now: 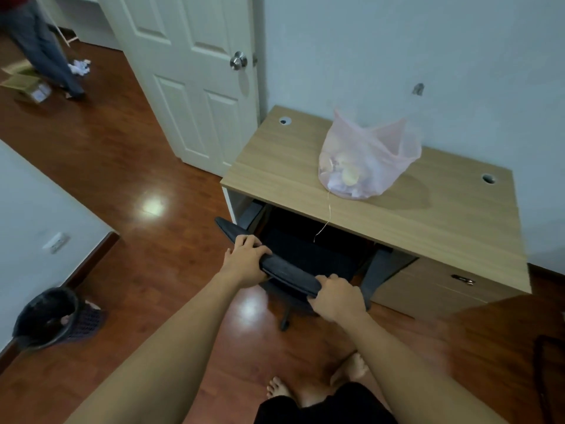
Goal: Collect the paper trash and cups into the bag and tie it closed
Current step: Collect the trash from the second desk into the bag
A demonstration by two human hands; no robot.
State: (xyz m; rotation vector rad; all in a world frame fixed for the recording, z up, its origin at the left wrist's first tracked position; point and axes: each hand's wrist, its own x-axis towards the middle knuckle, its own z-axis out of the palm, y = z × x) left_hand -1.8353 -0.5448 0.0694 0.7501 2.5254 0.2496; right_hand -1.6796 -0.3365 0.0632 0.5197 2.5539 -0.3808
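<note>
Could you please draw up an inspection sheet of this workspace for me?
Surface: wooden desk, two cable holes.
Job's things: pink bag upright on the desk, paper trash and cups inside, not tied.
Clutter: crumpled paper and cardboard box on the far floor.
Hands: left hand and right hand both grip the chair back.
Cables: nothing seen; a thin string hangs from the bag.
Surroundings: white door, black basket on the floor, another person beyond.

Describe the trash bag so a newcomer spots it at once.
Find the light wooden desk against the wall, right of the white door. On its top, toward the back, sits a translucent pink plastic bag with its mouth open, pale cups and crumpled paper showing through. It is the only pink, see-through thing here, unlike the black bin on the floor.
</note>
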